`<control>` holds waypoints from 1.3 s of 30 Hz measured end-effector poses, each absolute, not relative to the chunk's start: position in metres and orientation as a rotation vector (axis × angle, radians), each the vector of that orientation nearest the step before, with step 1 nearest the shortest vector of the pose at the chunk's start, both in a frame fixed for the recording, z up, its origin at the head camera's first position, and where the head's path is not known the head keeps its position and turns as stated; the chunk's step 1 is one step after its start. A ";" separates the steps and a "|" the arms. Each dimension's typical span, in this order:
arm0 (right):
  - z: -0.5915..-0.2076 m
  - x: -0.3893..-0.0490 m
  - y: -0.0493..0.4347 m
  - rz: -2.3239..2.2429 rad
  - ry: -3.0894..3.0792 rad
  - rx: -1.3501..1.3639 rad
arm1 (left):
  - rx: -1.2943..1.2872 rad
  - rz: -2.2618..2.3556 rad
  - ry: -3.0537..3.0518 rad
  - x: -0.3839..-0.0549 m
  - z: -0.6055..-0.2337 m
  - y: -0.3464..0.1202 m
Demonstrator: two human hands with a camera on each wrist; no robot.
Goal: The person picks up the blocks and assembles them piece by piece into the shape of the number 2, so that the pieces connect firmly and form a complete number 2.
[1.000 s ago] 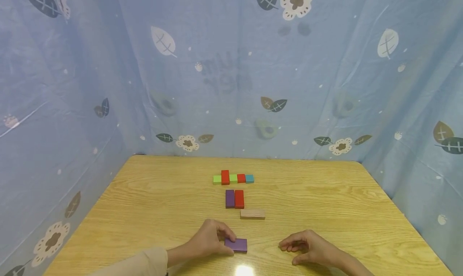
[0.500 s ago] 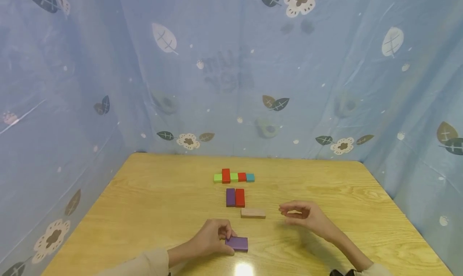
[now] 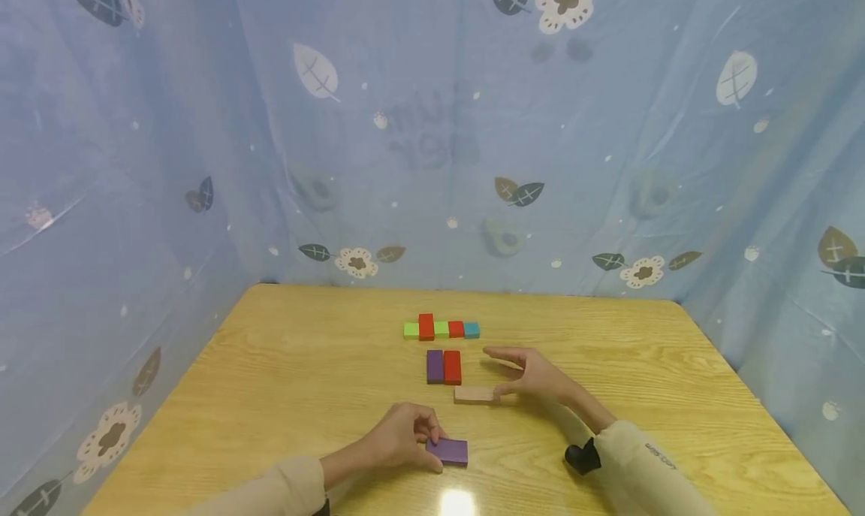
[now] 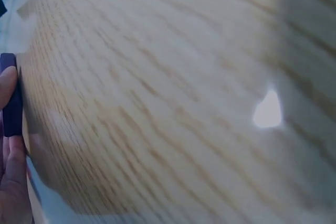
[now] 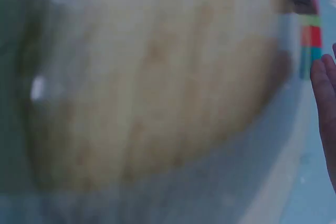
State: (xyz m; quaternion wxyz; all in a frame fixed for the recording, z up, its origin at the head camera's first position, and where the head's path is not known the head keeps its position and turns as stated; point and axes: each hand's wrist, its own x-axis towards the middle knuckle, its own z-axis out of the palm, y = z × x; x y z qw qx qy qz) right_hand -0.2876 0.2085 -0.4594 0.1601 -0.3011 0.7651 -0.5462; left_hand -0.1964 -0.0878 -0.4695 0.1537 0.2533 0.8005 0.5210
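Observation:
My left hand [image 3: 400, 435] pinches the left end of a purple block [image 3: 453, 452] lying flat near the front of the table. The left wrist view shows that purple block [image 4: 12, 106] between thumb and fingers at the left edge. My right hand [image 3: 539, 375] reaches over the table with fingers stretched apart from the thumb. Its thumb tip is at the right end of a plain wooden block [image 3: 473, 394]; whether it touches is unclear. Straight fingers [image 5: 324, 93] of the right hand show at the right edge of the blurred right wrist view.
Behind the wooden block lie a purple block [image 3: 435, 367] and a red block [image 3: 453, 368] side by side. Farther back is a row of small green, red and blue blocks [image 3: 471, 330], with one longer red block [image 3: 426, 327] among them. A patterned blue curtain [image 3: 432, 163] surrounds the wooden table [image 3: 324, 351].
My right hand has moved forward and left from the table's front right to the wooden block, its fingers spreading. The left hand has stayed at the purple block. The head view has shifted slightly.

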 end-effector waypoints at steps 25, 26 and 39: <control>-0.468 -0.278 0.188 -1.153 2.520 -1.113 | 0.733 1.470 2.299 -0.196 -0.471 -0.089; -0.468 -0.279 0.190 -1.166 2.517 -1.099 | 0.738 1.472 2.299 -0.196 -0.471 -0.088; -0.447 -0.271 0.223 -1.302 2.555 -1.141 | 0.727 1.456 2.316 -0.198 -0.467 -0.088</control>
